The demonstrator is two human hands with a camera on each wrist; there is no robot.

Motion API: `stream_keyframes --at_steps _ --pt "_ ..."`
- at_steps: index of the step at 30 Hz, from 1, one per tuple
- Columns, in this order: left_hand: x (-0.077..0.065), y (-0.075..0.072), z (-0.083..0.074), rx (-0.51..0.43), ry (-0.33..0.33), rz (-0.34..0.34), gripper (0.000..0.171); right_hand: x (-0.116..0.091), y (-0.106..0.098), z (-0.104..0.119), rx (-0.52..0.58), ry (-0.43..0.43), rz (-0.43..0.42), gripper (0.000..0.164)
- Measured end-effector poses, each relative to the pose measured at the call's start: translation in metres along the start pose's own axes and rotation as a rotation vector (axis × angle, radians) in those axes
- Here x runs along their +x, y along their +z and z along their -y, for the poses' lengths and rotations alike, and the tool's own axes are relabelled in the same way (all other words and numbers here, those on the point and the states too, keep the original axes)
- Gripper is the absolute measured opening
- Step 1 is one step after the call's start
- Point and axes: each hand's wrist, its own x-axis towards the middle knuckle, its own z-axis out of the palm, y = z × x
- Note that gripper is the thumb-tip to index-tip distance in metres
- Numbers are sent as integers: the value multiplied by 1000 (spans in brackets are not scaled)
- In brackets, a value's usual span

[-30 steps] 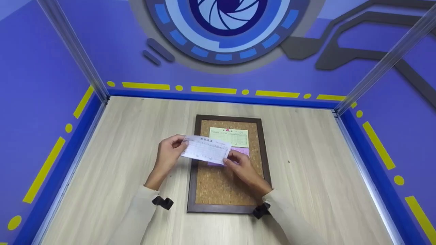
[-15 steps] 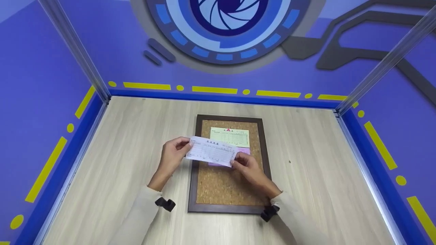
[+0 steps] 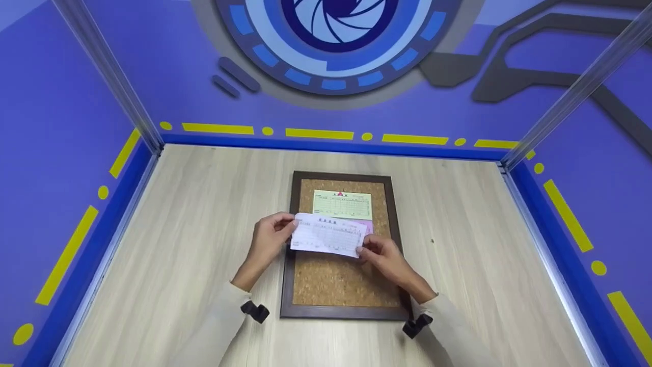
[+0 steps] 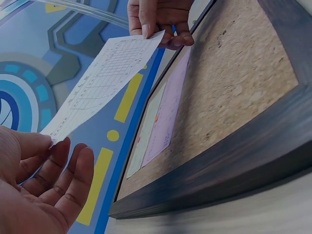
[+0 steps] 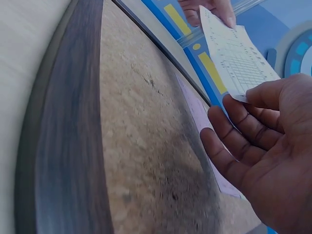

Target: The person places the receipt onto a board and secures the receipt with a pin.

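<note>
A white printed form slip (image 3: 328,237) is stretched between both hands above a cork board (image 3: 336,285) with a dark wooden frame. My left hand (image 3: 268,239) pinches the slip's left end between thumb and index finger, as the left wrist view also shows on the paper (image 4: 105,80). Its right end is pinched by my right hand (image 3: 389,260). Pinned high on the cork is a pale green slip (image 3: 342,205), with a red pushpin (image 3: 340,193) at its top. Just below it lies a purple slip (image 3: 368,225), mostly covered by the white one in the head view.
The board lies on a light wood-grain table (image 3: 484,255). Blue panels with yellow dashes (image 3: 318,134) stand around the back and sides, joined by metal corner posts (image 3: 109,71). A tiny dark speck (image 3: 432,241) is on the table right of the board.
Both hands have carried the white slip rightward and a little toward the person, down over the board. The green slip now shows more fully. The grip at both ends stays the same.
</note>
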Motion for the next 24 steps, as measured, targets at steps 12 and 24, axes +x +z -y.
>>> stream_keyframes --at_steps 12,24 --pt "-10 17 15 23 -24 47 7 -20 -9 -11 122 124 9 18" --pt "-22 34 27 94 -89 31 10 -35 -11 -20 164 214 -21 24"
